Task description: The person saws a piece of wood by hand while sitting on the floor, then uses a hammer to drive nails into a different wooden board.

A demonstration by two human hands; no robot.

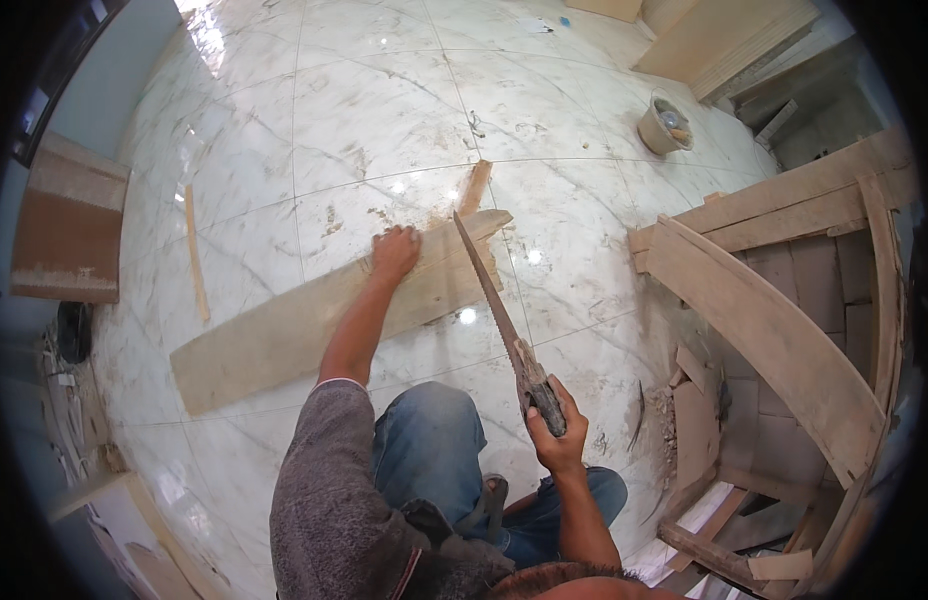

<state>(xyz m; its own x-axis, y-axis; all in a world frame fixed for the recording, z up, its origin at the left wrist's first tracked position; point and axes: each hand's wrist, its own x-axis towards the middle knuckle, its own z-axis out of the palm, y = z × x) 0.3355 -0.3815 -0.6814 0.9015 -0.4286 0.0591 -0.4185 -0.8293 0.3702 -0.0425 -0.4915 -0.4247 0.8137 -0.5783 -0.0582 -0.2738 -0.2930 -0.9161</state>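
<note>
From here, the long, flat, pale-brown wooden board (274,350) lies slantwise betw. the left and right edges of the white, marble-patterned tile floor (384,110). L hand (395,252): on the board's far edge, fingers bent; can't tell if it grips or only presses. R hand (561,428): closed round the handle of the long, tapering, toothed metal handsaw (495,307); tip at the board's ragged right end, contact unclear.

Hazards:
1. Board may skid or pivot if L-hand pressure is low. Cause: smooth floor.
2. Blade may jump twd. L hand. Cause: teeth snagging on ragged wood.
3. Board may rock. Poss. cause: short, brown wooden strip (475,186) beneath far edge; overlap unclear.
</note>
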